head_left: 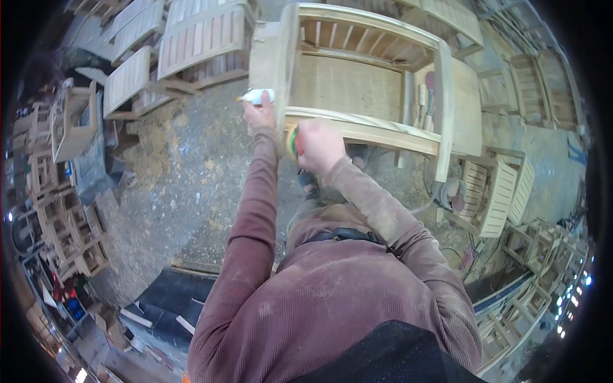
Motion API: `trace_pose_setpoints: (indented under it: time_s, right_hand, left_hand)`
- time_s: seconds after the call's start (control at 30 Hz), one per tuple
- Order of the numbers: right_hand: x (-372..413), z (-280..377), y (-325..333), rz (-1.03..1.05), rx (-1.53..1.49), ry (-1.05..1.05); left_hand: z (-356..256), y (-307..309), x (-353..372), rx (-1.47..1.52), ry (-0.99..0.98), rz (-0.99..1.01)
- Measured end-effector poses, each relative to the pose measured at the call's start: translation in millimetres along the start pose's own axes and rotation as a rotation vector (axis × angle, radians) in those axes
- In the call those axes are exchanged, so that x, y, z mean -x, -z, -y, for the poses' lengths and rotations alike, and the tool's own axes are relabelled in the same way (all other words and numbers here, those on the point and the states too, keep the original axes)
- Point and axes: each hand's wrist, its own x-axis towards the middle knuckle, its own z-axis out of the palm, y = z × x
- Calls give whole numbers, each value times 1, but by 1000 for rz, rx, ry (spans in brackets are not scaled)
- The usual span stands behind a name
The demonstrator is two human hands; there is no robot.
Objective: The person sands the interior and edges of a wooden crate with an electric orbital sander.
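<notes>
A white squeeze bottle [258, 96] with an orange tip lies sideways in my left hand [260, 116], whose fingers are closed round it beside the left end of a pale wooden slatted frame [364, 121]. My right hand [322, 144] grips a round, flat thing with a yellow and green edge [292, 144], right by the frame's front left corner; its kind is mostly hidden by the fingers. The frame rests on a board-topped work surface [465, 115], with slats along its far side.
Brushes or similar handled tools [424, 108] lie inside the frame's right end. Slatted wooden chairs [204, 45] stand at the back left, and more slatted pieces [495, 191] at the right. A dark box-like surface [169, 297] is at the lower left. Dust covers the concrete floor [172, 172].
</notes>
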Motion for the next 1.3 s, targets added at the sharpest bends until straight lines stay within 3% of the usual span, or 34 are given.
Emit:
trace_pose_setpoints:
  time_s: [0.13, 0.17, 0.27, 0.37, 0.47, 0.53, 0.6, 0.67, 0.7, 0.8, 0.9, 0.93, 1.13, 1.17, 1.3]
  right_hand:
    - [31, -53, 40, -104, -241, -109]
    - [39, -83, 50, -251, -273, -72]
    - [67, -147, 120, -623, -387, -481]
    - [62, -259, 156, -1005, -200, -652]
    - [36, -384, 158, -915, -1, -771]
    - [7, -452, 128, -587, 233, -692]
    - [-24, -500, 76, -302, 221, -589]
    - [-49, -508, 31, -398, -814, -683]
    - [-56, -508, 5, -375, -822, -683]
    - [-64, -499, -58, -105, 116, -116]
    - [-79, -470, -53, -86, 131, -31]
    - [-89, -475, -60, -207, 37, -29]
    - [-186, -485, -22, -148, -65, -143]
    - [-198, -492, -20, -225, -49, -161]
    - [-198, -510, -14, -291, -33, -142]
  left_hand:
    - [-5, -3, -1, 12, 57, -40]
    - [-6, -5, 0, 18, 68, -39]
    - [-2, -11, -3, 96, -42, -135]
    - [-4, -17, -4, -134, -125, -198]
    - [-12, -23, 1, -263, -95, -180]
    - [-2, -22, -4, -192, -30, -215]
    - [0, -26, -3, -216, -77, -208]
    - [-2, -20, -1, -385, -162, -172]
    - [0, -19, -1, -406, -157, -181]
    - [7, -20, -5, -266, -59, -194]
    - [6, -25, -6, -365, -26, -194]
    - [7, -22, -5, -378, -17, -201]
    - [8, -18, -5, -411, 24, -225]
    - [9, -17, -5, -376, 16, -238]
    - [13, -13, -5, -422, 30, -226]
